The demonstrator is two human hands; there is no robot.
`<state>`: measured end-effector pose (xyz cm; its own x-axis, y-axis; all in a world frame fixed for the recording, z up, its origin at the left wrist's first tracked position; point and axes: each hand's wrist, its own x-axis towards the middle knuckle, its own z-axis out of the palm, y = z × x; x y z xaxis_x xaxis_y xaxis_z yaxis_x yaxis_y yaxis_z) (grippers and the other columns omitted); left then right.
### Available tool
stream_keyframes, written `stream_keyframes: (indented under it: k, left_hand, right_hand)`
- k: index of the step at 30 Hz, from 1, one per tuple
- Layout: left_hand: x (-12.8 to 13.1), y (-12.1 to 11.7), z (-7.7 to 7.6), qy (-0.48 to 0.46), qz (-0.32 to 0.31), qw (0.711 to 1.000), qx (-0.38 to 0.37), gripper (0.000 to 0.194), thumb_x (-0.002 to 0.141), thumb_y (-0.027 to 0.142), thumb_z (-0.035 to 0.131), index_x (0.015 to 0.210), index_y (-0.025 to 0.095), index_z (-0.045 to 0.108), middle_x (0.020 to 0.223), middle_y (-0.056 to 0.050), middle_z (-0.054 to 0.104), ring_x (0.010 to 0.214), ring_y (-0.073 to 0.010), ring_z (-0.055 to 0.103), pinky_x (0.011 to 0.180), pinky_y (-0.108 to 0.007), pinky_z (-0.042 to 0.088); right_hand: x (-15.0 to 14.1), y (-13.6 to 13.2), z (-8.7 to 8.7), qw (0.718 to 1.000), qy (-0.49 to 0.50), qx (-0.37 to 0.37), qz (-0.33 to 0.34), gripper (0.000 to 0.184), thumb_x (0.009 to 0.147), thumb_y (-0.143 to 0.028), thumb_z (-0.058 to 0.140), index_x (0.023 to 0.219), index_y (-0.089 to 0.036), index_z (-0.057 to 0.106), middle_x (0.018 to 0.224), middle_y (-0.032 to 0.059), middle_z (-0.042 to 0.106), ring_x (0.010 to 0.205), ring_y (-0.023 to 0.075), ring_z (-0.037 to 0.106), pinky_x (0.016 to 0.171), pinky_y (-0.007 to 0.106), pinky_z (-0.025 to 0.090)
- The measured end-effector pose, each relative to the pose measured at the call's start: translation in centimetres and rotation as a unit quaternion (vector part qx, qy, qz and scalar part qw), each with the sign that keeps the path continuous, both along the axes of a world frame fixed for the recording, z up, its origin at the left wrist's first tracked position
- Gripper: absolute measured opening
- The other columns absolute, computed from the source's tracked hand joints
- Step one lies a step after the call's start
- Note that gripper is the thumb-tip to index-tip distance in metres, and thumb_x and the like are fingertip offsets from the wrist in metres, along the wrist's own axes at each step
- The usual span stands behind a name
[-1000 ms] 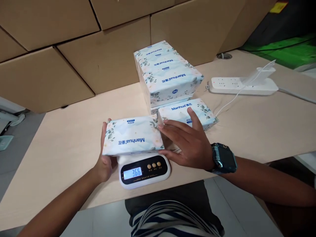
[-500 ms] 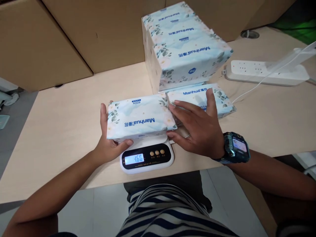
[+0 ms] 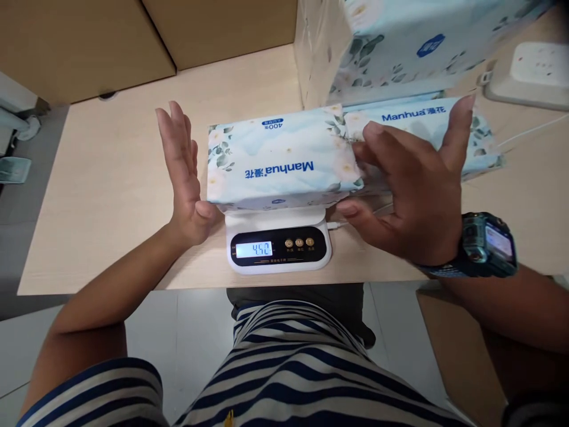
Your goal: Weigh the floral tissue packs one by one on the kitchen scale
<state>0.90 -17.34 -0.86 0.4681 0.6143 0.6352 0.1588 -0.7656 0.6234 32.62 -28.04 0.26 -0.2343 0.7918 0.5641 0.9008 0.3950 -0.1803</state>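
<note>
A tissue pack (image 3: pixel 284 157) with a floral print and blue "Manhua" lettering lies flat on a white digital scale (image 3: pixel 280 220). The scale's lit display (image 3: pixel 254 249) reads about 4.5; its last digit is unclear. At the pack's left end, my left hand (image 3: pixel 186 184) stands upright with stretched fingers, its thumb close to the pack's lower corner. My right hand (image 3: pixel 409 196), wearing a smartwatch, spreads its fingers at the pack's right end. Its fingertips are near or touching that end. Behind this hand lies a second tissue pack (image 3: pixel 409 117), partly covered.
Several stacked tissue packs (image 3: pixel 409 53) rise at the back right. A white power strip (image 3: pixel 533 74) lies beyond them with a cable. Brown cardboard boxes (image 3: pixel 222 29) line the back of the wooden table (image 3: pixel 111 154).
My left hand has let go of the tissue pack and opened away to the left. The pack rests on the scale, and the reading went from about 1.60 to about 4.5. The view has moved closer.
</note>
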Motion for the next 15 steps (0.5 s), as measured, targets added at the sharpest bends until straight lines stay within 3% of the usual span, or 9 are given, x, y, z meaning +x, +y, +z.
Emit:
stream_keyframes:
  k: [3,6,10,12,15]
  left_hand:
    - [-0.8,1.1,-0.4,0.012,-0.032,0.999,0.007,0.095,0.094,0.097,0.035,0.174,0.055,0.005,0.188,0.016,0.005,0.177,-0.0328,-0.009,0.144,-0.055,0.015]
    - [-1.2,1.6,-1.3,0.018,-0.072,0.997,-0.003,0.103,0.089,0.101,0.038,0.173,0.057,-0.002,0.188,0.018,-0.004,0.175,-0.0345,-0.016,0.144,-0.057,0.012]
    - [-0.5,-0.7,-1.9,0.001,-0.129,0.985,-0.115,0.1,0.091,0.098,0.04,0.172,0.059,-0.003,0.188,0.02,-0.006,0.176,-0.0313,-0.015,0.145,-0.054,0.002]
    - [0.2,-2.5,-1.5,-0.025,-0.123,0.976,-0.177,0.105,0.09,0.094,0.051,0.174,0.056,0.0,0.189,0.014,0.005,0.177,-0.033,-0.003,0.145,-0.056,0.013]
    - [1.0,-4.0,0.1,-0.112,-0.053,0.964,-0.234,0.114,0.082,0.087,0.074,0.175,0.045,0.024,0.186,0.001,0.028,0.174,-0.0368,0.024,0.141,-0.052,0.032]
  right_hand:
    - [0.2,-0.1,0.1,1.0,-0.004,-0.014,-0.021,0.077,0.105,-0.068,0.043,0.172,-0.033,0.031,0.144,0.0109,0.074,0.145,0.043,0.063,0.138,0.075,0.012]
    - [0.3,0.1,-0.1,0.999,0.006,0.035,0.006,0.074,0.105,-0.062,0.048,0.172,-0.035,0.032,0.145,0.0104,0.074,0.141,0.0425,0.067,0.138,0.076,0.013]
    - [-0.2,-0.1,-0.5,0.991,-0.008,0.122,0.06,0.075,0.106,-0.057,0.057,0.172,-0.031,0.035,0.138,0.013,0.078,0.128,0.0394,0.076,0.138,0.076,0.017]
    - [-0.7,-0.3,-0.2,0.988,-0.009,0.129,0.081,0.074,0.107,-0.055,0.058,0.172,-0.028,0.036,0.136,0.0139,0.079,0.126,0.0377,0.077,0.136,0.077,0.024]
    - [-1.9,0.0,1.5,0.993,0.032,0.068,0.092,0.068,0.109,-0.05,0.057,0.171,-0.03,0.039,0.142,0.0127,0.077,0.123,0.033,0.08,0.131,0.071,0.041]
